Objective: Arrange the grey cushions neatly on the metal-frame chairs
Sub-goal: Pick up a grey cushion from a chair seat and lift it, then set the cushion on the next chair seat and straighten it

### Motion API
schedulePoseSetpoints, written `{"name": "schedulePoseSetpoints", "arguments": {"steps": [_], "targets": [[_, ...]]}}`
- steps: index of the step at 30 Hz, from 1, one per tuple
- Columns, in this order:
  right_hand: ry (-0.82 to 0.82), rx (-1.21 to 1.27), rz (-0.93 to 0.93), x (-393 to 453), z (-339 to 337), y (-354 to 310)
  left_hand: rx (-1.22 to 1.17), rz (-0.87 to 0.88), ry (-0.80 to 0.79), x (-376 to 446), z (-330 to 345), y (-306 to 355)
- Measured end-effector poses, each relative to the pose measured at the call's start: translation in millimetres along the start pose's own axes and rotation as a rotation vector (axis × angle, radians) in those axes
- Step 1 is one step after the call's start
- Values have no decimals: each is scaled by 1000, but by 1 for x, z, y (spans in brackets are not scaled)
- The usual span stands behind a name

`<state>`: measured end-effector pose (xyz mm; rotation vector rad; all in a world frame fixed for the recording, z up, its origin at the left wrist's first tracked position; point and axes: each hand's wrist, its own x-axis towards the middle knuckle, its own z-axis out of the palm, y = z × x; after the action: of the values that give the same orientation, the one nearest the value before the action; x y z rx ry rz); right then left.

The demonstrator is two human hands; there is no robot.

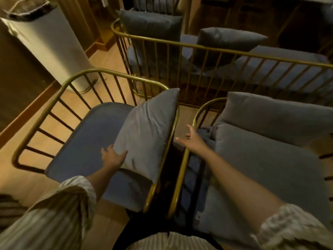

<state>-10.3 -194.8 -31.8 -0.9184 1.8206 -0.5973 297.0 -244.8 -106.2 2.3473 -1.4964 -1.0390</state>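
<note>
A gold metal-frame chair point(43, 112) with a blue seat stands at the left. A grey cushion point(149, 130) leans against its right rail. My left hand point(112, 156) presses flat on that cushion's lower left edge, fingers spread. A second gold chair point(182, 170) at the right carries two grey cushions, a large one point(266, 159) on the seat and another point(281, 114) behind it. My right hand point(193, 139) hovers open over that chair's left rail, holding nothing.
Behind stands a long gold-railed sofa point(234, 53) with grey cushions point(153, 24) propped up on it. A tall white bin point(50, 46) stands at the far left on the wooden floor. A narrow gap separates the two near chairs.
</note>
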Motion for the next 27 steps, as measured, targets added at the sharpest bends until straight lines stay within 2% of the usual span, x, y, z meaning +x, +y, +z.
{"name": "schedulePoseSetpoints", "arguments": {"steps": [4, 9, 12, 15, 18, 27], "targets": [[50, 22, 104, 39, 60, -27, 39, -70, -170, 57, -13, -16], [310, 40, 272, 74, 125, -38, 65, -71, -333, 128, -16, -15], [509, 3, 311, 85, 150, -36, 49, -48, -396, 164, -12, -11], [678, -11, 297, 91, 164, -29, -28, -83, -463, 198, -1, -8], [781, -51, 241, 96, 172, -20, -62, -113, -524, 229, 12, -2], [925, -93, 118, 104, 184, -7, -209, -153, -575, 280, 43, 9]]}}
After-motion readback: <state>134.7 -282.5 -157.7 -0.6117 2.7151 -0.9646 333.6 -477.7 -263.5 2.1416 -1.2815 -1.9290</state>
